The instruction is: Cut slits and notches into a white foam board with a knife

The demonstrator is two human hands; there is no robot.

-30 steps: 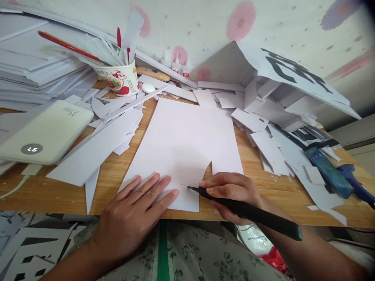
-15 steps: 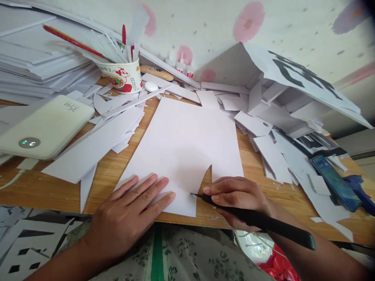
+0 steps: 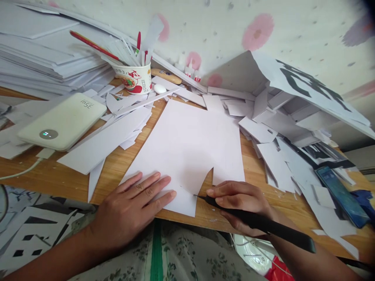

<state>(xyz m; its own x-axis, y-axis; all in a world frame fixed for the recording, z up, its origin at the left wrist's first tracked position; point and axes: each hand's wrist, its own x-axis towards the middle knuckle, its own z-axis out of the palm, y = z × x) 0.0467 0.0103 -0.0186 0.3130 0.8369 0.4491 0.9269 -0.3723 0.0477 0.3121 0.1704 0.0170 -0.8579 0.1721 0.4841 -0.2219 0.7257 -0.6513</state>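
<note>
Wooden table point(image 3: 253, 168), white sheet point(image 3: 190, 136), knife point(image 3: 263, 223) in right hand point(image 3: 244, 195) nearer edge point(image 3: 195, 205)

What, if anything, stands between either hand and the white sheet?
Nothing visible does. The left hand lies directly on the sheet, fingers spread, and the right hand holds the black knife with its tip at the sheet's cut edge. The white scraps lie off to the side.

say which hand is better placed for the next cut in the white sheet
Right, probably: the right hand holds the black craft knife, its tip at the white sheet. The left hand lies spread on the sheet, holding no tool.
</note>
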